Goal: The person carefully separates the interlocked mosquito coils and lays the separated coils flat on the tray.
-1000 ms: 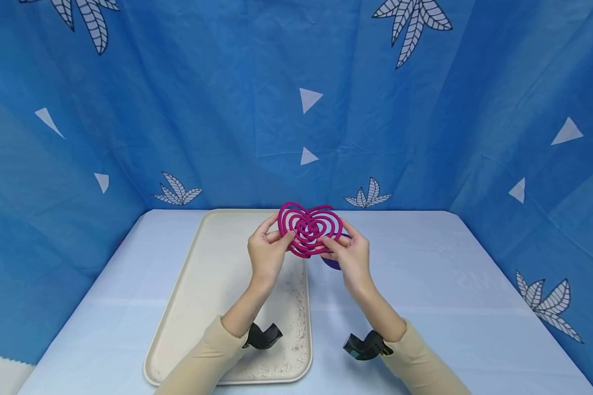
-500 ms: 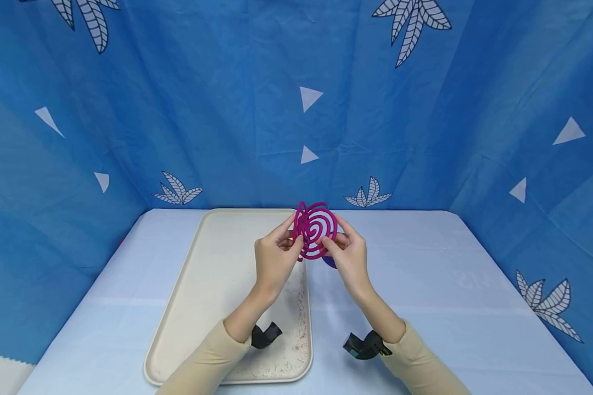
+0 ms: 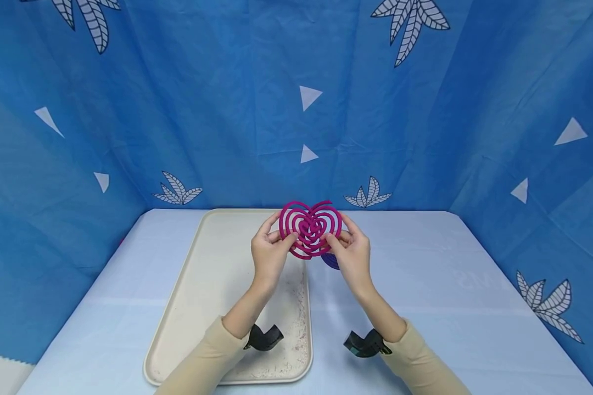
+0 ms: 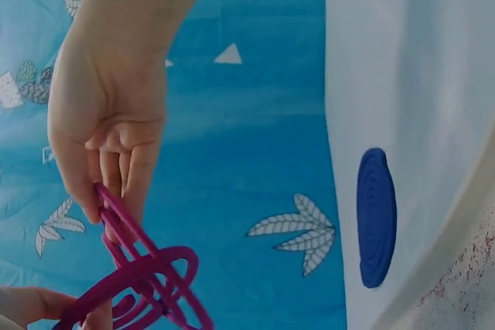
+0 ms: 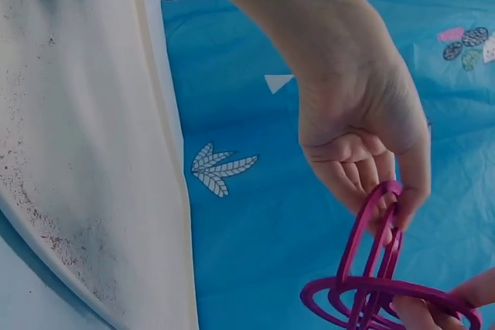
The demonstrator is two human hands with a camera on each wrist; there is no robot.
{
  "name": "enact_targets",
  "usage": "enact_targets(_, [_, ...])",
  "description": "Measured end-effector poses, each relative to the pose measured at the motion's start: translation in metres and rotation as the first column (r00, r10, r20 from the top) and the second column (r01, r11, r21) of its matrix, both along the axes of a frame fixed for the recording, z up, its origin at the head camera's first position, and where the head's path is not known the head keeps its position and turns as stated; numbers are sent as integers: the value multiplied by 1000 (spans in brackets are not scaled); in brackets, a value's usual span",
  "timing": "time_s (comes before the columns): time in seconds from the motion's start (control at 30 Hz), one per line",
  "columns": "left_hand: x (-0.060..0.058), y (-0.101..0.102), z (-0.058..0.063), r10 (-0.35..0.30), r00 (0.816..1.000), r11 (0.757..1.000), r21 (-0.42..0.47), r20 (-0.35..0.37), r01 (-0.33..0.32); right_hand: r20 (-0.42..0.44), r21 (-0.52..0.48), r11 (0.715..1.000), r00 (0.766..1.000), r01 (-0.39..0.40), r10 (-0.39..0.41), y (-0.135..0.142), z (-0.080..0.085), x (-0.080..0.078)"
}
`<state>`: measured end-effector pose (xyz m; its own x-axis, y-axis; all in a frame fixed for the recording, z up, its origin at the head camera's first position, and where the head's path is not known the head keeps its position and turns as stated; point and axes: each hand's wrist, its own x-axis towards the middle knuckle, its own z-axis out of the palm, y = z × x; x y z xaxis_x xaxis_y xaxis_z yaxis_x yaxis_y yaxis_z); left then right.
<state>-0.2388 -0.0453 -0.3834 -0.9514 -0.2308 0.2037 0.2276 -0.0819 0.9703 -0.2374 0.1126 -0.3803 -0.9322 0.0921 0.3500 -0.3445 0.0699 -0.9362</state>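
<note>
Two magenta spirals (image 3: 310, 226) hang linked together between my hands, over the tray's far right end, their coils overlapping in a heart-like outline. My left hand (image 3: 267, 257) pinches the left spiral, its thumb on the near face. On the other side my right hand (image 3: 354, 257) pinches the right spiral in the same way. The right wrist view shows the magenta coils (image 5: 387, 282) crossing at an angle, one through the other. A flat dark blue coil (image 4: 377, 218) lies on the table; in the head view my right hand partly hides it.
A cream tray (image 3: 229, 307) with speckled marks takes up the table's left half. The white table (image 3: 440, 285) is bounded by a blue leaf-patterned curtain (image 3: 257, 120) at the back and sides. Black wrist cameras (image 3: 265, 336) sit at both cuffs.
The left hand moved right and turned its spiral edge-on, then came back left and turned it face-on again. The right hand shifted only slightly. Both kept their pinch.
</note>
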Motion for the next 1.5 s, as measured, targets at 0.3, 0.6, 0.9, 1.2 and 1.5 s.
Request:
enact_targets(0.3, [5, 3, 6, -168, 973, 985, -15, 157, 172, -130, 140, 990, 991, 34, -16, -1, -2, 0])
enact_targets(0.6, [5, 1, 9, -208, 972, 978, 55, 112, 203, -227, 228, 973, 971, -18, 71, -6, 17, 15])
enact_targets(0.9, [4, -1, 14, -228, 973, 960, 177, 38, 218, -64, 82, 993, 994, 88, -83, 9, 2, -8])
enact_targets(1.2, [-4, -8, 17, -257, 964, 944, 232, 74, 234, 338, -225, 957, 906, -185, 255, 21, 12, -21])
enact_targets(1.5, [-14, -20, 17, -209, 965, 978, 24, 155, 208, 339, -202, 974, 925, -106, 171, 32, 21, -23])
